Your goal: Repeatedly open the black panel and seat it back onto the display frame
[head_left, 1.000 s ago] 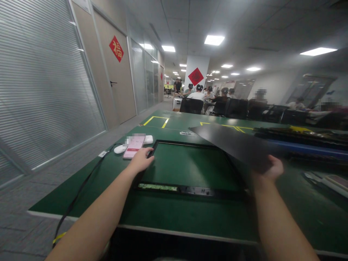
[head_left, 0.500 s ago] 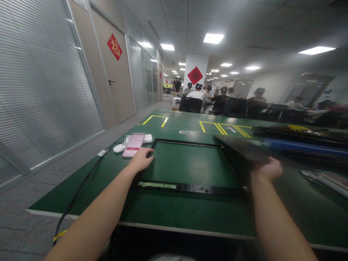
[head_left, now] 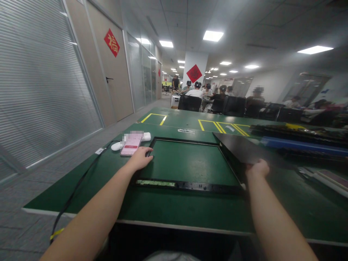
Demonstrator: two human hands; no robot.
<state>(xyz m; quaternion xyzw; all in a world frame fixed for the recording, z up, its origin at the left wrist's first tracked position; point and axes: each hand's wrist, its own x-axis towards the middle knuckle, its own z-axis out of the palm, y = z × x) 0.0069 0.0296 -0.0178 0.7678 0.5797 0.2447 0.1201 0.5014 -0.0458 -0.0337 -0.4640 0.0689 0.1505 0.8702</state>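
A dark thin panel (head_left: 239,146) tilts beside a black frame (head_left: 203,186) on a green tabletop (head_left: 176,210), held up by a worker's right hand (head_left: 259,168). A second ago the panel hung across the frame's far right corner; now it has swung rightward, baring that corner and the yellow tape outlines (head_left: 209,121) behind it. For the work in hand, the shift appears to leave panel and frame as two separate pieces, though whether their edges meet along the right side cannot be told.

The right hand is closed on the panel's near edge, its fingers partly blurred. The left hand (head_left: 143,157) is curled, thumb and fingers pinching the frame's left side, where it was a second earlier. The frame lies flat in front of the worker.

No boxes or trays can be made out around the hands. The frame rings only tabletop, with a green circuit strip (head_left: 156,183) set along its near rail. One tape outline encloses a small pale strip (head_left: 230,128). Beside the left hand lies a pink-screened phone (head_left: 130,146) flanked by two white objects (head_left: 116,146); at right, a blue piece (head_left: 293,145) lies near a dark pile (head_left: 282,132).
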